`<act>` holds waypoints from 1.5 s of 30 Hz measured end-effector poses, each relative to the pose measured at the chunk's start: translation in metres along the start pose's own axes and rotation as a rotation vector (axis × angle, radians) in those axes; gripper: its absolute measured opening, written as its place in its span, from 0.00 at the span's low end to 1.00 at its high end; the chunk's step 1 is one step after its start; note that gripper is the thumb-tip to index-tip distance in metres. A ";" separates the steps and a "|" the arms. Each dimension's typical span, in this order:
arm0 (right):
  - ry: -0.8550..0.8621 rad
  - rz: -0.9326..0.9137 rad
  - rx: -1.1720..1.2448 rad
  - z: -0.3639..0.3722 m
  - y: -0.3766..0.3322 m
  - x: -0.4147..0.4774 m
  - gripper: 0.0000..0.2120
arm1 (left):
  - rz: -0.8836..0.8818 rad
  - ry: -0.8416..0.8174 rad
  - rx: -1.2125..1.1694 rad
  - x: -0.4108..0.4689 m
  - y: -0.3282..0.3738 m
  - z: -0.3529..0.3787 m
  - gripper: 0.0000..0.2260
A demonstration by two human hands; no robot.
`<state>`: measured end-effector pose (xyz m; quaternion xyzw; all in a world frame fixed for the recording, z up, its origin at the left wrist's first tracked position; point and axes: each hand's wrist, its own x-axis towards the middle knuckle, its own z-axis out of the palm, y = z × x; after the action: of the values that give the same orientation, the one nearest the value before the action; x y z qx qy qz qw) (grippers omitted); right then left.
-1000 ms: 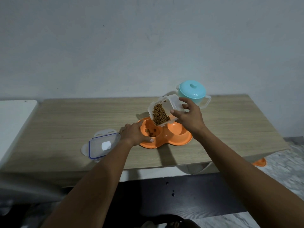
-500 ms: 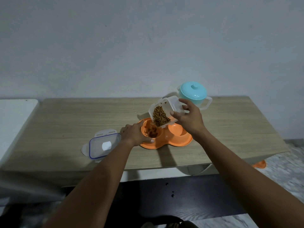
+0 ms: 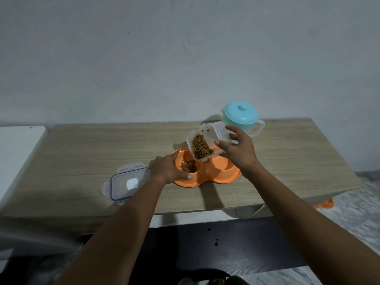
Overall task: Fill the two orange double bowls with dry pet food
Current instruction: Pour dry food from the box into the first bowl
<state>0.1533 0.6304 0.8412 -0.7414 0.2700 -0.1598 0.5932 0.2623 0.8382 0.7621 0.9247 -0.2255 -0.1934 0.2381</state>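
Observation:
An orange double bowl (image 3: 218, 177) sits mid-table. My left hand (image 3: 167, 168) grips its left rim. Brown dry pet food (image 3: 188, 166) lies in the left cup; the right cup (image 3: 224, 164) looks bare. My right hand (image 3: 238, 150) holds a clear plastic container (image 3: 206, 140) tilted over the left cup, with kibble (image 3: 200, 147) heaped at its lower end. A second orange double bowl (image 3: 324, 204) peeks out on the floor past the table's right front corner, mostly hidden.
The container's clear lid with a blue seal (image 3: 128, 183) lies flat left of the bowl. A teal lidded pot with clear handles (image 3: 240, 116) stands at the back right by the wall. A white surface (image 3: 16, 149) adjoins the wooden table (image 3: 98, 145) on the left.
More kibble has landed in the left cup over the last second. My right hand has kept the container tilted over it, and my left hand has stayed on the rim.

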 end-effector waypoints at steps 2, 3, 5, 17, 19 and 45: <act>-0.002 -0.006 -0.008 0.000 0.000 0.001 0.32 | -0.002 -0.004 -0.011 -0.001 0.000 0.000 0.46; -0.003 -0.002 -0.007 -0.001 0.001 0.002 0.32 | -0.001 -0.009 -0.015 -0.001 0.001 -0.001 0.46; 0.003 0.010 0.015 -0.001 0.002 0.004 0.32 | -0.007 -0.015 -0.012 -0.001 0.003 -0.002 0.47; -0.102 -0.047 -0.011 -0.004 0.002 0.008 0.32 | -0.104 -0.057 0.046 0.002 0.020 -0.011 0.47; -0.113 -0.055 -0.016 -0.005 0.001 0.008 0.32 | -0.106 -0.040 0.037 0.001 0.021 -0.010 0.46; 0.022 0.473 0.348 0.065 0.025 0.110 0.18 | -0.208 -0.115 0.101 0.004 0.036 -0.014 0.55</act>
<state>0.2722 0.6129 0.7919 -0.5434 0.4102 -0.0692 0.7292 0.2602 0.8128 0.7914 0.9413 -0.1511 -0.2580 0.1564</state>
